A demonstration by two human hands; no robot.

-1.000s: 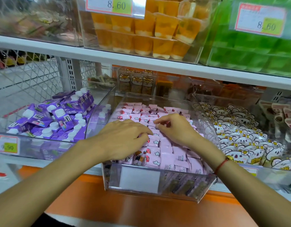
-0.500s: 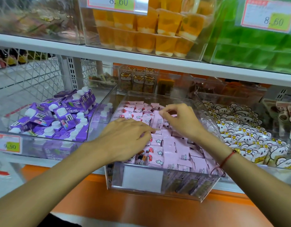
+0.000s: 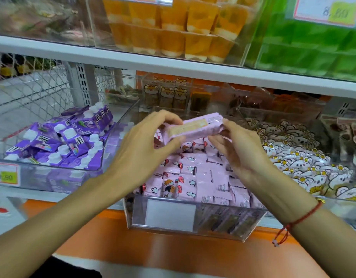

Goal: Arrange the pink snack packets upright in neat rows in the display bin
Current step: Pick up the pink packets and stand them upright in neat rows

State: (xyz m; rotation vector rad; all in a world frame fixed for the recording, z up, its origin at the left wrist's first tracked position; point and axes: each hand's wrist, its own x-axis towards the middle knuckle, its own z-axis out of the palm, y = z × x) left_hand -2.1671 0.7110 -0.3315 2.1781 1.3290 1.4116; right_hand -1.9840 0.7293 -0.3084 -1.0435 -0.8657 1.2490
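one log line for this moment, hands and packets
left hand: grips left end of pink snack packets | right hand: grips right end | position: raised above clear plastic display bin | not yet placed

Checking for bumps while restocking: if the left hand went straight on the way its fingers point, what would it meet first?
The left hand, gripping the raised pink snack packet, points toward the right hand holding its other end. It would probably meet that hand first, though depth is unclear.

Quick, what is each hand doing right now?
Left hand: grips one end of a stack of pink packets.
Right hand: grips the other end.
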